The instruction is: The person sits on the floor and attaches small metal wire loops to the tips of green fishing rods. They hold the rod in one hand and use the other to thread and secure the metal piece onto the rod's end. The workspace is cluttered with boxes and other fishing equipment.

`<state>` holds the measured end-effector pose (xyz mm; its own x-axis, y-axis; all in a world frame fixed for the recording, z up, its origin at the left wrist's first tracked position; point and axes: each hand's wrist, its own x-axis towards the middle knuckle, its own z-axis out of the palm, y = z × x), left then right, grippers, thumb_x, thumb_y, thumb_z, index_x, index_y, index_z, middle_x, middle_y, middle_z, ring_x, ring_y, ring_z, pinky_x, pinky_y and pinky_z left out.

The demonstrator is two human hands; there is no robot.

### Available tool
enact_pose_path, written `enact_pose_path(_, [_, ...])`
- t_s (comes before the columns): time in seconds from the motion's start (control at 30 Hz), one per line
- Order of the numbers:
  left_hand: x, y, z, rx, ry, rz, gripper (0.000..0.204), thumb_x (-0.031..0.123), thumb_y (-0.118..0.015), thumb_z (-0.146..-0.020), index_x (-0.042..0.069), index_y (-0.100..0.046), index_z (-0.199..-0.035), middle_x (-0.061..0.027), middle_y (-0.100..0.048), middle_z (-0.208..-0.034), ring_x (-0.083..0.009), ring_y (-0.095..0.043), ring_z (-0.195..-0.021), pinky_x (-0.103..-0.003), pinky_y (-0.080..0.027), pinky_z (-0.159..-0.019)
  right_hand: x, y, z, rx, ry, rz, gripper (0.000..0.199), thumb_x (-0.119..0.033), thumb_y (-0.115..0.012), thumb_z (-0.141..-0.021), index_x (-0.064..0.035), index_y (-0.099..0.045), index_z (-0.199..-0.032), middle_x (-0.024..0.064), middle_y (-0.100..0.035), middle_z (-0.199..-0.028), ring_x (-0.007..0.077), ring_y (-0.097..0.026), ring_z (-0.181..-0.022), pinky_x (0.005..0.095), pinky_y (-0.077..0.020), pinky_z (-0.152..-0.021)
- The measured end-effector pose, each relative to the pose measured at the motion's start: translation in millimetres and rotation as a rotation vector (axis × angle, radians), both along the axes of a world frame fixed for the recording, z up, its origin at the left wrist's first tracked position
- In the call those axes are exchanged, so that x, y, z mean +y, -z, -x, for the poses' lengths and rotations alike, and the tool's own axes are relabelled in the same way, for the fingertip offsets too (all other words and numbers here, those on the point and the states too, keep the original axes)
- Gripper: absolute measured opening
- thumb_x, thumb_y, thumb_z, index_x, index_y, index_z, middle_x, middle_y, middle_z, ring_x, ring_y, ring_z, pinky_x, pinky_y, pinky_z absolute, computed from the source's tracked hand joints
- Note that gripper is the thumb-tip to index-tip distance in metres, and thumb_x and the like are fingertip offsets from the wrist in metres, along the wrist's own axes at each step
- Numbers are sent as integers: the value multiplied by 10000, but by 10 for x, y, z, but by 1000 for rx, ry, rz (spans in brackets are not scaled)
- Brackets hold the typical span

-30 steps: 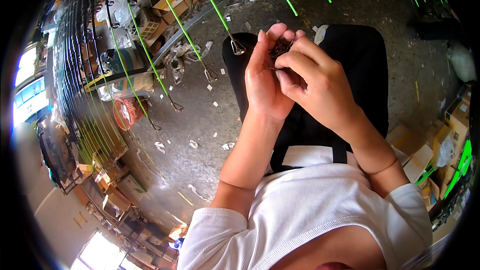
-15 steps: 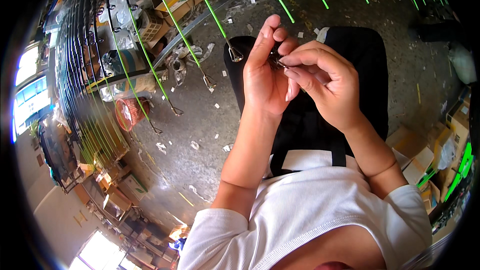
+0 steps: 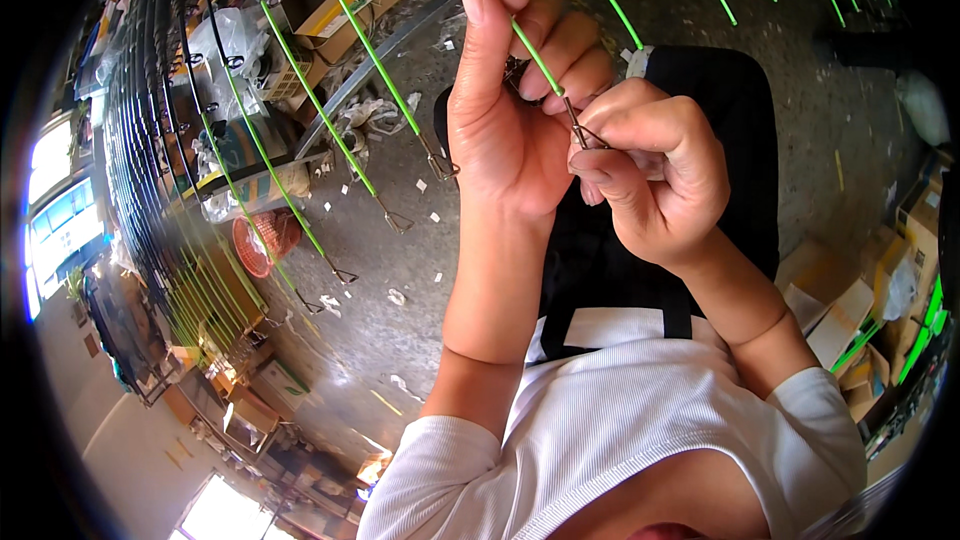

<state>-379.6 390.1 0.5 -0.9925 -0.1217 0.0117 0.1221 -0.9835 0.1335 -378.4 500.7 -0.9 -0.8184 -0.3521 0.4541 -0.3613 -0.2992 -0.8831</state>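
Fingers (image 3: 645, 127) of right hand (image 3: 675, 175) pinching metal tip (image 3: 576, 125), left fingers (image 3: 575, 45) half curled

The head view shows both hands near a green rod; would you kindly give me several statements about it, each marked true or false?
1. The right hand pinches a small dark metal fitting at the end of a green rod. True.
2. The left hand is well away from that green rod. False: the rod crosses in front of its curled fingers.
3. A reddish basket is to the left of both hands. True.
4. The person's shirt is black. False: it is white.
5. Cardboard boxes lie toward the right side of the picture. True.
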Motion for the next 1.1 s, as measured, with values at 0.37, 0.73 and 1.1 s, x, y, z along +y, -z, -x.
enact_pose_path(0.37, [10,11,1,9,-21,19,261,308,-482,-952,77,-595,-909,33,-374,-694,-65,-284,-553,-206,-273,-472,6,27,36,81,-33,-18,219,-96,-700,-774,-2,-516,-848,121,-590,-761,162,-577,-629,239,-464,-556])
enact_pose_path(0.73, [24,-3,-15,24,-23,26,267,313,-462,-960,86,-598,-923,41,-371,-680,-65,-286,-548,-206,-277,-470,59,50,51,210,-106,-65,181,-44,-586,-875,20,-435,-951,156,-567,-852,79,-499,-575,182,-420,-497])
enact_pose_path(1.1, [22,19,-17,56,-15,34,277,307,-441,-969,81,-597,-933,38,-370,-683,-65,-278,-548,-207,-278,-475,49,53,74,281,-80,-82,173,-59,-586,-879,8,-448,-958,143,-576,-838,81,-512,-588,197,-427,-508])
